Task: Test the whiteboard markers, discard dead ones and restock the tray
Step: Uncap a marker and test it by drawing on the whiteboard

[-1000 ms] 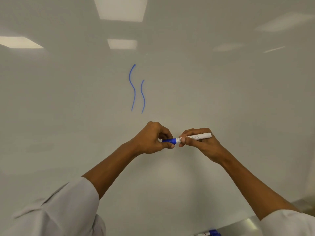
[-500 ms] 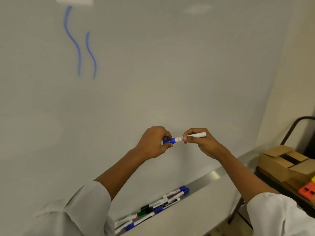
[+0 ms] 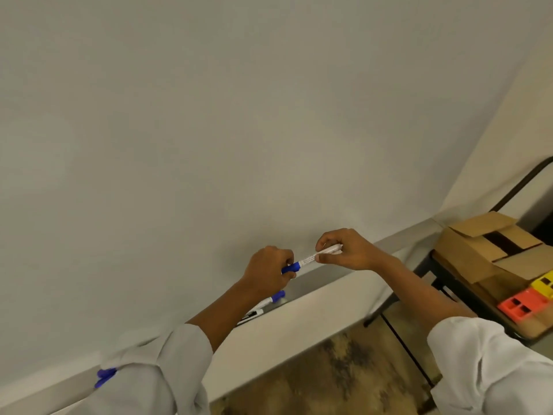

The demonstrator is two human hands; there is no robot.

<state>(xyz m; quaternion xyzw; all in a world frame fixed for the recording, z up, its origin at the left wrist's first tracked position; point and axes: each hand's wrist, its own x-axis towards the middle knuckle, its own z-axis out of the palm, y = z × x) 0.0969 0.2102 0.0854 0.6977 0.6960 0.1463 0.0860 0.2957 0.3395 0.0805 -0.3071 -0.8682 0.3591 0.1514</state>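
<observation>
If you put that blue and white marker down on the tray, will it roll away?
Probably a little: the blue-capped white marker looks round and smooth. The grey tray seems lipped, likely stopping it. It looks stiff and light.

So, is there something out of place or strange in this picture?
Nothing stands out. Both hands hold the blue marker: left hand on its cap, right hand on the barrel. Other markers lie in the tray.
</observation>
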